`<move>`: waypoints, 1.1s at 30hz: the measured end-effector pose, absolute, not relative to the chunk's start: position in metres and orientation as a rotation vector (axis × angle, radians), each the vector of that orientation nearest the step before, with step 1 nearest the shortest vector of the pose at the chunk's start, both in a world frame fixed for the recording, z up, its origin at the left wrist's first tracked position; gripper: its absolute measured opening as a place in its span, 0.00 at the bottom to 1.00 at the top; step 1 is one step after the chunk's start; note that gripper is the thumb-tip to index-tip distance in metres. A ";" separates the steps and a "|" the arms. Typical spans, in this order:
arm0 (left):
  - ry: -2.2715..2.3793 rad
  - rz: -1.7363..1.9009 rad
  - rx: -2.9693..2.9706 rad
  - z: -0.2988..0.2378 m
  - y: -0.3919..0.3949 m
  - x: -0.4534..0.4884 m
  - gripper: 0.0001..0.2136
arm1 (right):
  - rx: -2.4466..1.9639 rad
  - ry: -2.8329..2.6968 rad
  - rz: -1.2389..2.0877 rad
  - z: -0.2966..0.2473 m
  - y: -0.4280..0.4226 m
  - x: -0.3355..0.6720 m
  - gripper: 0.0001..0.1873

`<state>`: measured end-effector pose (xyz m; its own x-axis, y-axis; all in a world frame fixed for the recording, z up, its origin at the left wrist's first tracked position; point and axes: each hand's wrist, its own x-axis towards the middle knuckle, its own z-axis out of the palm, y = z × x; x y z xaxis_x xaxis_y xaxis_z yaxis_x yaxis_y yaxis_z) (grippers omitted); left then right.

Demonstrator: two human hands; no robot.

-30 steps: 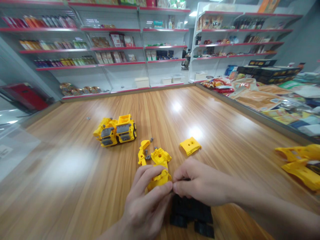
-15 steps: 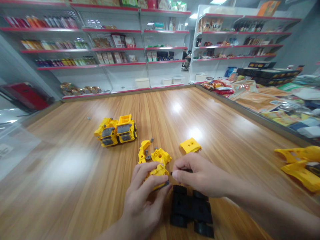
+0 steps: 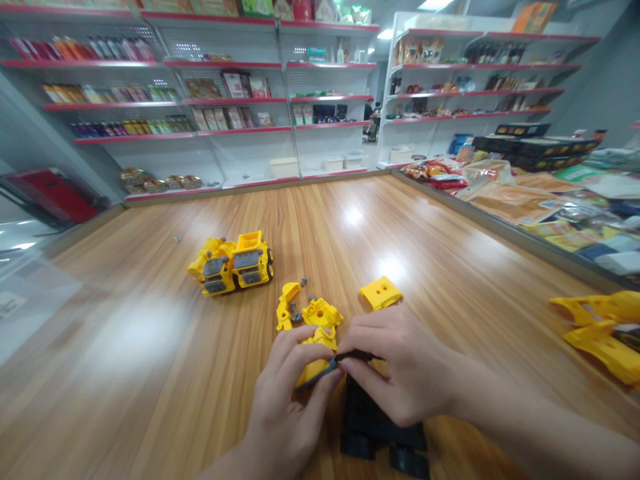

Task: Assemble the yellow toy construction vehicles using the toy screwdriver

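My left hand (image 3: 287, 400) is closed around a yellow toy truck part (image 3: 315, 367) with a grey edge along its lower side. Pinched in my right hand (image 3: 400, 367) is a thin black piece (image 3: 357, 357), its tip touching the grey edge of the yellow part; its kind is not clear. Below my right hand lies a black toy chassis with wheels (image 3: 380, 427), partly covered by the hand. Just beyond my left hand rest a yellow toy body part (image 3: 323, 313) and a curved yellow arm piece (image 3: 287, 307), with small grey bits (image 3: 296, 315) between them.
Two joined-looking yellow toy trucks (image 3: 233, 263) stand at left. A flat yellow plate with two holes (image 3: 381, 292) lies beyond my right hand, more yellow toy parts (image 3: 600, 333) at far right. A clear plastic bin (image 3: 35, 300) is at the left edge; packaged goods (image 3: 520, 193) lie beyond the right border.
My right hand has tilted and turned, bringing the black piece against the yellow part. My left hand has barely moved and keeps its grip.
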<state>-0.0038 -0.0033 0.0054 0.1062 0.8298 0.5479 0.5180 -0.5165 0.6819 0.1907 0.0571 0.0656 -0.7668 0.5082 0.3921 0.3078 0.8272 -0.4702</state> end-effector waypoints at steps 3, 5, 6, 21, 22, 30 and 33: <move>1.330 1.371 2.071 0.006 -0.002 -0.003 0.11 | -0.553 -2.487 0.447 0.066 0.058 0.191 0.07; 1.323 1.374 2.068 0.007 -0.001 -0.002 0.11 | -0.553 -2.502 0.405 0.065 0.059 0.192 0.08; 1.318 1.374 2.066 0.007 -0.002 -0.002 0.11 | -0.559 -2.513 0.387 0.065 0.059 0.193 0.08; 1.233 1.336 2.003 0.006 -0.003 -0.002 0.12 | -0.488 -2.581 0.218 0.066 0.060 0.191 0.08; 1.235 1.332 2.022 0.006 -0.003 -0.002 0.12 | -0.489 -2.590 0.201 0.066 0.060 0.192 0.08; 1.233 1.300 2.131 0.009 -0.005 -0.001 0.12 | -0.536 -2.718 0.131 0.060 0.061 0.194 0.04; 1.237 1.300 2.149 0.009 -0.005 -0.001 0.13 | -0.558 -2.759 0.140 0.059 0.062 0.193 0.05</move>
<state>-0.0014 -0.0046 0.0087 0.2020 0.8144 0.5441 0.5030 -0.5629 0.6558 0.1926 0.0617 0.0589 -0.8720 0.3931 0.2916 0.3615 0.9189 -0.1578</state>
